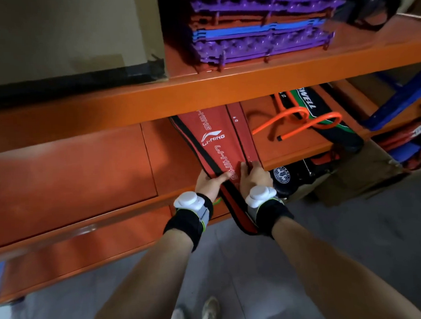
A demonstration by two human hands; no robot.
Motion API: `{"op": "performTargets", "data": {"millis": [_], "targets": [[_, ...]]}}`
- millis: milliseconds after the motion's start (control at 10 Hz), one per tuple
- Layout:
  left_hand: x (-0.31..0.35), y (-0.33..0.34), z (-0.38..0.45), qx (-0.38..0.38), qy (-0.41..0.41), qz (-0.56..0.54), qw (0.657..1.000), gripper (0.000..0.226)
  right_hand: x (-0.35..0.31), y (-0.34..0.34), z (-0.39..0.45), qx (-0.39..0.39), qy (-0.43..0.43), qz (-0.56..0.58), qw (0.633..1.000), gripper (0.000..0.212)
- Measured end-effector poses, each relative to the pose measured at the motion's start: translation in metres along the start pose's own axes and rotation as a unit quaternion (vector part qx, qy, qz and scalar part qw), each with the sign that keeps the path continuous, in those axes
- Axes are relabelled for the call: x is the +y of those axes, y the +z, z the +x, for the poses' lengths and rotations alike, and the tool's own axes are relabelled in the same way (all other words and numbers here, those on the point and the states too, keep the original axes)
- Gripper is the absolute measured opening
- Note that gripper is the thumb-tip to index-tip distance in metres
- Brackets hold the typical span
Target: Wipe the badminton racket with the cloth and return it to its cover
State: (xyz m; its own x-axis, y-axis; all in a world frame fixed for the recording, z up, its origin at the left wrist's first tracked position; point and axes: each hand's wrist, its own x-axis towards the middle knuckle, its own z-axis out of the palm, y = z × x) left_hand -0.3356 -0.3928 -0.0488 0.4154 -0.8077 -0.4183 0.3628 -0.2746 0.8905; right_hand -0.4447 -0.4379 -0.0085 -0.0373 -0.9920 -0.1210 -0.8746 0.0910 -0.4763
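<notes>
A red racket cover (pixel 213 137) with white lettering and a black edge lies on the lower orange shelf (pixel 71 171), its narrow end hanging over the front edge. My left hand (pixel 209 182) grips the cover's left side, thumb on top. My right hand (pixel 253 175) holds its right edge, fingers curled over the seam. The racket itself is hidden; no cloth is in view.
An upper orange shelf beam (pixel 201 94) crosses above the cover and carries stacked purple, blue and orange mats (pixel 258 30). Orange curved hurdles (pixel 297 120) and a black-green racket bag (pixel 324 114) lie to the right. A dark bag with a round badge (pixel 282 175) sits below.
</notes>
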Motion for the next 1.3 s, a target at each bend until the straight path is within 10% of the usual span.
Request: {"op": "performTargets", "data": {"millis": [600, 900, 1300], "targets": [[0.025, 0.026, 0.153, -0.001, 0.038, 0.122, 0.992, 0.044, -0.012, 0.037, 0.128, -0.187, 0.008, 0.106, 0.977, 0.057], [0.014, 0.035, 0.162, 0.046, -0.012, 0.317, 0.947, 0.077, 0.007, 0.031, 0.117, -0.162, -0.007, 0.068, 0.984, 0.044], [0.008, 0.009, 0.052, 0.135, -0.008, 0.284, 0.949, 0.024, 0.014, 0.014, 0.054, -0.129, -0.048, 0.204, 0.969, 0.015]]}}
